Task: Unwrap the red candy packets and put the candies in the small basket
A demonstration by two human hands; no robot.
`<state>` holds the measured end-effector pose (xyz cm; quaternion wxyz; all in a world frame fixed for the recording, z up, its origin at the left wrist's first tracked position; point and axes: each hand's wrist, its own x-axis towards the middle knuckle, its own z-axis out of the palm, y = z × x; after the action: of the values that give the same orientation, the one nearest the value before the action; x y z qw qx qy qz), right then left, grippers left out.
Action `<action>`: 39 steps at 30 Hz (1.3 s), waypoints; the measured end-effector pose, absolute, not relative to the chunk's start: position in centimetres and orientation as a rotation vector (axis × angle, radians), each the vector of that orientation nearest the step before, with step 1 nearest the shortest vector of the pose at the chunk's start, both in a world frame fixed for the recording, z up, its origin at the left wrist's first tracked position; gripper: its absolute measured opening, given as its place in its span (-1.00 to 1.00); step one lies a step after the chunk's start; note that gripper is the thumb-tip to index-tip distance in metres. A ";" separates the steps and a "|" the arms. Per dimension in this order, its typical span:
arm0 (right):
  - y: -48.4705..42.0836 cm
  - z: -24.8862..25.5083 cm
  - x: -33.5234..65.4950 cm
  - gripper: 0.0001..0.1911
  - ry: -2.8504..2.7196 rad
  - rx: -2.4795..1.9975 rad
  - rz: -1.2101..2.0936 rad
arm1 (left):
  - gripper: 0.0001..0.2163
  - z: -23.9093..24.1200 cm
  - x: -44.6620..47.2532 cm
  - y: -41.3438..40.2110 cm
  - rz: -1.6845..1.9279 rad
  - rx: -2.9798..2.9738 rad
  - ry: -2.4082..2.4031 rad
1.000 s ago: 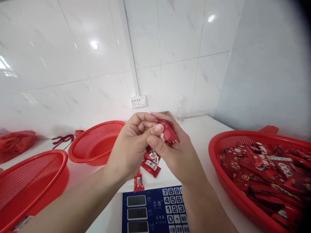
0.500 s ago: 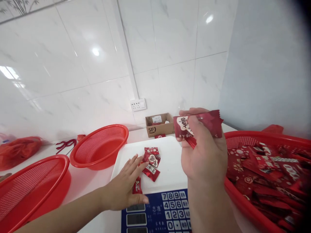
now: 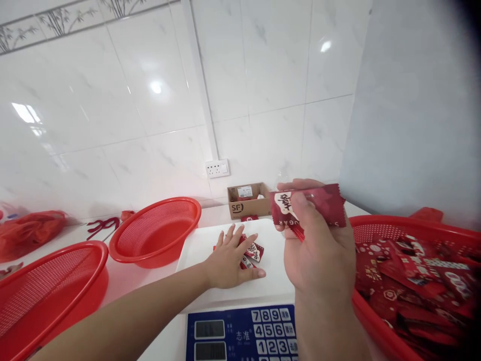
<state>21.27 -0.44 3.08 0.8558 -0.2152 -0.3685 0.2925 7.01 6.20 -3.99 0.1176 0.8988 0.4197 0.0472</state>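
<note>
My right hand (image 3: pixel 325 255) is raised over the right side of the scale, thumb pressed on red wrapped candies (image 3: pixel 325 198); the top wrapper has a pale label, and a red edge shows beneath it. My left hand (image 3: pixel 227 260) lies palm down with fingers spread over several small red candy packets (image 3: pixel 256 252) on the white weighing pan (image 3: pixel 276 286). The hand partly covers those packets. In front of the pan is the scale's blue panel (image 3: pixel 242 336), with number keys and grey displays.
To the right, a red basket (image 3: pixel 379 223) is full of red candy packets. Two more red baskets stand at left, one nearer (image 3: pixel 95 260) and one farther (image 3: pixel 161 223). Behind the scale is a cardboard box (image 3: pixel 248 208). Red mesh bags (image 3: pixel 33 230) lie far left, by a partly visible hand (image 3: pixel 10 269).
My left hand has moved right and farther over the pan, pushing the packets toward its middle. My right hand keeps its hold on the candies. The view has tilted up slightly.
</note>
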 end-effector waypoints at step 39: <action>0.3 2.8 20.4 -0.95 -0.811 -0.470 0.623 | -0.66 -0.8 -3.7 9.2 0.482 2.548 1.575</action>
<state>20.41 0.34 2.83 0.8458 -0.2227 -0.3845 0.2953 -3.73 9.24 -0.81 0.0537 0.8386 0.5183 0.1588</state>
